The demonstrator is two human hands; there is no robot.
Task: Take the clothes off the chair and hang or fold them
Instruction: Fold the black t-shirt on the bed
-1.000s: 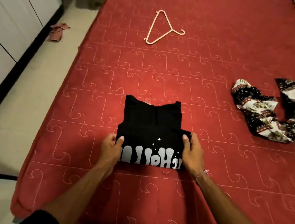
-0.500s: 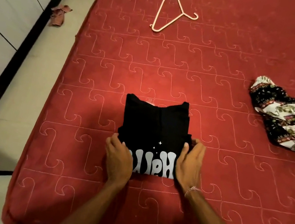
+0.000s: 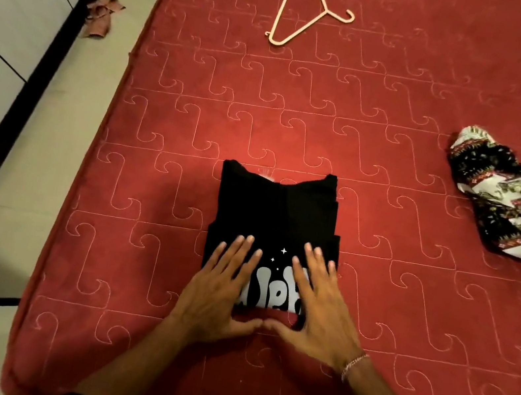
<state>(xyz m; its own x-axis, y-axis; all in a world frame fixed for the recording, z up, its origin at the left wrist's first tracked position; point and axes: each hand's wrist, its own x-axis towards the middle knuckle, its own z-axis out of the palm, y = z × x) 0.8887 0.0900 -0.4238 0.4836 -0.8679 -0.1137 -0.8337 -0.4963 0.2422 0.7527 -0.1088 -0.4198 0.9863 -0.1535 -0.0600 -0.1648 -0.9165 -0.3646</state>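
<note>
A black T-shirt (image 3: 275, 212) with white lettering lies folded into a rectangle on the red quilted bed (image 3: 196, 116). My left hand (image 3: 218, 291) lies flat on its near left part, fingers straight and spread. My right hand (image 3: 318, 306) lies flat on the near right part in the same way. The thumbs touch at the shirt's near edge. Both palms cover most of the lettering. A patterned black, white and red garment (image 3: 508, 206) lies crumpled at the right. A pale pink hanger (image 3: 303, 6) lies at the far middle of the bed.
White wardrobe doors with a black base strip (image 3: 10, 48) stand along the left. A strip of pale floor (image 3: 50, 160) runs between them and the bed. A small reddish rag (image 3: 101, 17) lies on that floor. The bed's near left corner is close to me.
My hands have moved from the shirt's two sides onto its top and now lie flat, thumbs together. The view has shifted closer and lower.
</note>
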